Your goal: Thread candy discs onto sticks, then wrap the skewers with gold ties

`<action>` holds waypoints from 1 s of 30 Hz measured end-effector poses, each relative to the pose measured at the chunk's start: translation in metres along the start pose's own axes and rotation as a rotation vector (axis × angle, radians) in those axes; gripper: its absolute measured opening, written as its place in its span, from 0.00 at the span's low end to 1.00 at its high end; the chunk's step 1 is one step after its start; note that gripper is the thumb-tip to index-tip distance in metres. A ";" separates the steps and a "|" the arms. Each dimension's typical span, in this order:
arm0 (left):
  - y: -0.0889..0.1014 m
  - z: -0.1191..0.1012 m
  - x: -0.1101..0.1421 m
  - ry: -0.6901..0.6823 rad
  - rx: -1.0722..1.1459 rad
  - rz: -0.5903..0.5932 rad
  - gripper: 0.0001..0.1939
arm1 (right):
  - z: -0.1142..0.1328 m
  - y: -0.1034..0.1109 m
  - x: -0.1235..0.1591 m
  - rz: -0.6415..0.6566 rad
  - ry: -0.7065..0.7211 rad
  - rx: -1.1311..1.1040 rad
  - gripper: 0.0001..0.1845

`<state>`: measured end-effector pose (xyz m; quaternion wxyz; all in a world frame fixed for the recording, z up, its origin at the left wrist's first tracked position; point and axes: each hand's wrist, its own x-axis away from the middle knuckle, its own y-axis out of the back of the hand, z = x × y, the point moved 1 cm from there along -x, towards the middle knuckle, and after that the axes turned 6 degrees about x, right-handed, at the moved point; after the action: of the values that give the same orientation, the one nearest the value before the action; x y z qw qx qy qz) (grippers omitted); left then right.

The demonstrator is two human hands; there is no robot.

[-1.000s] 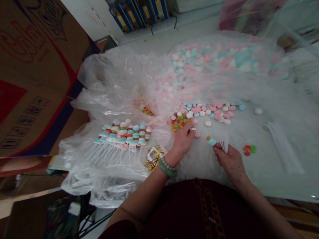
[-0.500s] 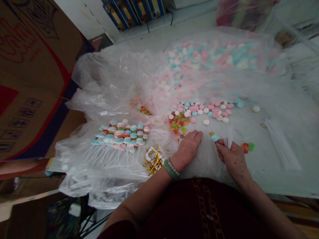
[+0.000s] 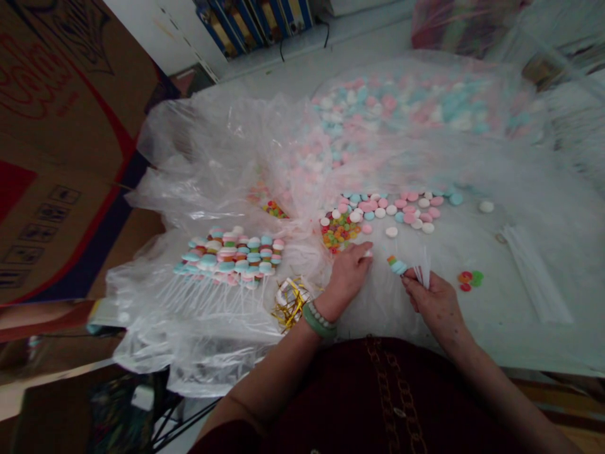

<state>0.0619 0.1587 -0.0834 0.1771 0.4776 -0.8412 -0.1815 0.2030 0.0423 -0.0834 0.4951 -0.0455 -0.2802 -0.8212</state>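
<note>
My left hand point(image 3: 347, 274) rests on the plastic sheet, fingers pinched on a small pale candy disc point(image 3: 367, 253) just below the pile of small multicoloured candies point(image 3: 337, 231). My right hand point(image 3: 432, 299) is closed on a bunch of thin white sticks point(image 3: 422, 272); one stick carries a short stack of candies point(image 3: 396, 265) pointing toward my left hand. Loose pink, white and blue candy discs point(image 3: 406, 210) lie just beyond both hands.
Finished candy sticks point(image 3: 231, 255) lie in rows on plastic at the left, gold twist ties point(image 3: 290, 301) beside them. A large plastic bag of candy discs point(image 3: 406, 107) sits behind. Spare white sticks point(image 3: 534, 271) and a few red and green candies point(image 3: 469, 279) lie right. Cardboard box point(image 3: 57, 145) stands left.
My left hand drew back from the candy piles with a pale disc pinched in its fingers, closer to the stick. My right hand stayed near the same spot holding the sticks.
</note>
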 end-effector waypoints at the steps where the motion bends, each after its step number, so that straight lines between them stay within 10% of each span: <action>1: 0.003 0.000 -0.001 0.103 0.201 -0.019 0.14 | 0.002 0.000 0.002 0.010 0.061 0.064 0.12; 8: 0.022 0.001 0.005 0.469 1.142 0.112 0.17 | 0.014 -0.005 0.011 0.095 0.269 0.270 0.14; 30: 0.022 0.003 0.007 0.497 1.067 0.241 0.20 | 0.008 -0.006 0.010 0.129 0.393 0.405 0.15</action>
<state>0.0409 0.1630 -0.0749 0.1236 0.4302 -0.7978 0.4040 0.1912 0.0407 -0.0756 0.5900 0.1968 -0.3338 -0.7084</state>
